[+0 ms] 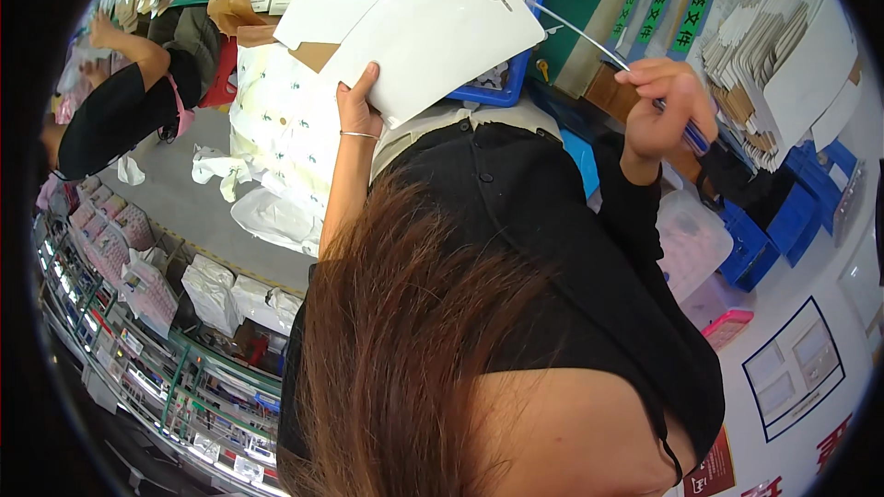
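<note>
We've got our left hand (356, 103) gripping one flat white cardboard sheet (433, 32) by its lower edge, up at chest height. Our right hand (665, 103) is clenched around one thin metal rod with a blue handle (599, 48), just right of the sheet.

Blue bins (769, 235) sit at my 3 o'clock, a stack of flat white and brown card pieces (783, 55) at 2 o'clock, and upright blue file boxes (663, 5) with green labels at 1 o'clock. A clear plastic lidded tub (691, 239) lies near the bins, a pink tray (727, 325) at 4 o'clock. Another person in a black top (120, 110) works at 10 o'clock; white bags (230, 299) and shelving (120, 313) fill 8 o'clock.
</note>
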{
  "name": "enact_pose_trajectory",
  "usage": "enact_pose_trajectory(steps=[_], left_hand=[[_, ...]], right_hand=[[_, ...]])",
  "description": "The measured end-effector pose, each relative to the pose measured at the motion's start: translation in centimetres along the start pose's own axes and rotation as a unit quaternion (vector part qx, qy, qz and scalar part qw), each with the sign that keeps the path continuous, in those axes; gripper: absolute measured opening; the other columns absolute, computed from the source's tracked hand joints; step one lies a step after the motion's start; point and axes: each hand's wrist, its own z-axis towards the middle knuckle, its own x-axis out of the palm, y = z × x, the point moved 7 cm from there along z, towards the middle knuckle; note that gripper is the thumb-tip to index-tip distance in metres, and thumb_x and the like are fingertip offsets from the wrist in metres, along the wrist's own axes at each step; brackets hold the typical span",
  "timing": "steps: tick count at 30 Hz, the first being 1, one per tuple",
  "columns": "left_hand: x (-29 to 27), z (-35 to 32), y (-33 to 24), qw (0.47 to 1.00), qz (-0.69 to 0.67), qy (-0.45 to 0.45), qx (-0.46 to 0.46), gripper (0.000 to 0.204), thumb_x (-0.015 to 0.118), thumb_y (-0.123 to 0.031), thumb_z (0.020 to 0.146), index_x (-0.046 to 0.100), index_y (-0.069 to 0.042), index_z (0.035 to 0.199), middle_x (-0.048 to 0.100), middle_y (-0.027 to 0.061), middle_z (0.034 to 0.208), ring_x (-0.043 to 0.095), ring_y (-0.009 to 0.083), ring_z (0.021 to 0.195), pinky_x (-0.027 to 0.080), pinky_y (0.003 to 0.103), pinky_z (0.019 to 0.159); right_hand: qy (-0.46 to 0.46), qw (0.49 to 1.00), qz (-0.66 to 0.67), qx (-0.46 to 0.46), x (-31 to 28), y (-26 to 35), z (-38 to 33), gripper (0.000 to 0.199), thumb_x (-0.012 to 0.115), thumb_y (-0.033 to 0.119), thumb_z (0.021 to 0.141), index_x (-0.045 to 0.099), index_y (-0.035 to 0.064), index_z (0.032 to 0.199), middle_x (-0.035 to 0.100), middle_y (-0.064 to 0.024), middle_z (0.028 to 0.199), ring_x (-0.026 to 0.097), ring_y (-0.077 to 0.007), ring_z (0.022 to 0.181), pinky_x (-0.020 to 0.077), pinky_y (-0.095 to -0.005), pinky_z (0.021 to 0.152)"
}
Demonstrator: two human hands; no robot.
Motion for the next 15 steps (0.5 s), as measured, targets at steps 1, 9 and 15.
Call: enact_pose_trajectory(steps=[1, 9, 15], left_hand=[[0.2, -0.1, 0.2, 1.000, -0.006, -0.002, -0.007, 0.047, 0.073, -0.009, 0.066, 0.045, 0.010, 0.099, 0.058, 0.0203, 0.087, 0.061, 0.0272, 0.070, 0.051, 0.029, 0.063], [1.0, 0.9, 0.9, 0.979, 0.166, -0.110, -0.032, 0.043, 0.075, -0.011, 0.063, 0.049, 0.008, 0.092, 0.060, 0.0186, 0.081, 0.061, 0.0234, 0.067, 0.052, 0.028, 0.063], [1.1, 2.5, 2.6, 0.962, 0.236, -0.129, -0.049, 0.043, 0.074, -0.010, 0.063, 0.052, 0.009, 0.094, 0.061, 0.0179, 0.084, 0.061, 0.0231, 0.067, 0.052, 0.027, 0.063]], right_hand=[[-0.009, 1.000, 0.002, 0.018, 0.0, -0.5, -0.4, 0.029, 0.036, 0.002, 0.077, 0.046, 0.0004, 0.050, 0.057, -0.0125, 0.055, 0.051, -0.0194, 0.046, 0.0427, -0.0241, 0.051], [0.029, 0.978, -0.056, 0.201, 2.0, -9.3, -6.1, 0.021, 0.047, 0.001, 0.079, 0.056, -0.0037, 0.061, 0.060, -0.0100, 0.059, 0.055, -0.0151, 0.051, 0.0441, -0.0211, 0.053], [0.123, 0.963, -0.150, 0.186, 3.6, -13.6, -9.5, 0.017, 0.051, 0.001, 0.079, 0.058, -0.0054, 0.064, 0.062, -0.0080, 0.061, 0.055, -0.0125, 0.052, 0.0449, -0.0196, 0.053]])
